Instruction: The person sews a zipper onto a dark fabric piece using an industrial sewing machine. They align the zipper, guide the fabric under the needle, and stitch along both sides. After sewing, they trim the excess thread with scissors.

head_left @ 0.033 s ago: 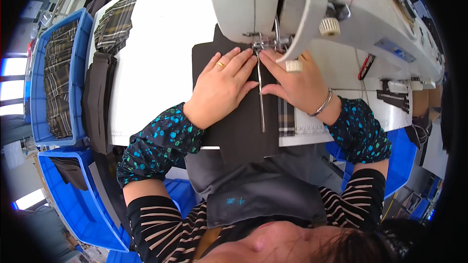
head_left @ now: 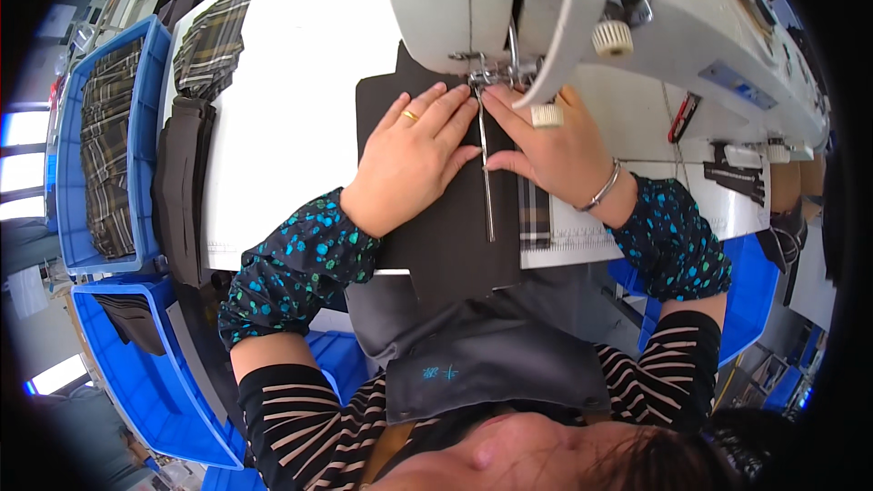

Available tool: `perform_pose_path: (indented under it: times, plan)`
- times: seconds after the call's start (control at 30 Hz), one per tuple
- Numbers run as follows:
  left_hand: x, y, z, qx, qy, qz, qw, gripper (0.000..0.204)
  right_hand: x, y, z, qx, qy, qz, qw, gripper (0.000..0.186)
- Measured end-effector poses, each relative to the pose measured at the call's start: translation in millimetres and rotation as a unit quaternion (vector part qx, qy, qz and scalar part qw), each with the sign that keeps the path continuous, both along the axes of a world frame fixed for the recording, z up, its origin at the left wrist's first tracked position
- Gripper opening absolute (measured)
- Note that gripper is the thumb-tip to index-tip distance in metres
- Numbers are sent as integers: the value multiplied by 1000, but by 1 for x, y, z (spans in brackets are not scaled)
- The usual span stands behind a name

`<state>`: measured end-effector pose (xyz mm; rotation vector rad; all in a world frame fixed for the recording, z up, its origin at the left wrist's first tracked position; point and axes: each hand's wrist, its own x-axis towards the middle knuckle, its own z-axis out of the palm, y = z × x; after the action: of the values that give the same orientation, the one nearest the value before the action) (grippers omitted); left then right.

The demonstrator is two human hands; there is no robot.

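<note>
A dark brown fabric piece [head_left: 423,255] lies under the white sewing machine's [head_left: 427,9] presser foot [head_left: 477,75], with a narrow silver strip [head_left: 487,205] running lengthwise on it. My left hand [head_left: 409,155] lies open on the fabric left of the strip, fingertips near the foot and thumb by the strip. My right hand [head_left: 550,145] rests open right of the strip, its thumb beside it and its fingertips partly hidden by the machine's guard. A plaid piece [head_left: 536,218] shows beside the dark fabric, below my right hand.
Folded plaid fabric [head_left: 214,36] and a dark stack [head_left: 177,191] line the table's [head_left: 282,27] left side. Beside it stand blue bins [head_left: 150,64], [head_left: 136,400], holding fabric. A red-handled tool [head_left: 682,118] and dark zipper pieces [head_left: 732,180] lie at the right. Another blue bin [head_left: 750,300] is below.
The view has shifted slightly, so machine, fabric and strip appear a little higher. Both my hands keep their places on the fabric.
</note>
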<state>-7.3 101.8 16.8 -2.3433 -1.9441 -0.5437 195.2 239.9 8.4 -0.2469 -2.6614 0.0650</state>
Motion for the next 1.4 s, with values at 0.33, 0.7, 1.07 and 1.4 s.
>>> perform_pose_path:
  times: [0.33, 0.7, 1.07, 1.4]
  plan:
    - [3, -4, -2, 20, 51, 16, 998, 53, 0, -5, 6, 9, -18, 1, 1000, 59]
    - [75, -111, -1, 45, 46, -20, 998, 39, 79, -79, 16, -72, 24, 23, 997, 28]
    - [49, -99, 24, -117, -427, 60, 895, 34, 66, -100, -1, 13, 66, 89, 994, 31]
    - [67, -104, 16, -23, -237, 11, 971, 39, 60, -101, -9, -1, 110, 119, 987, 9]
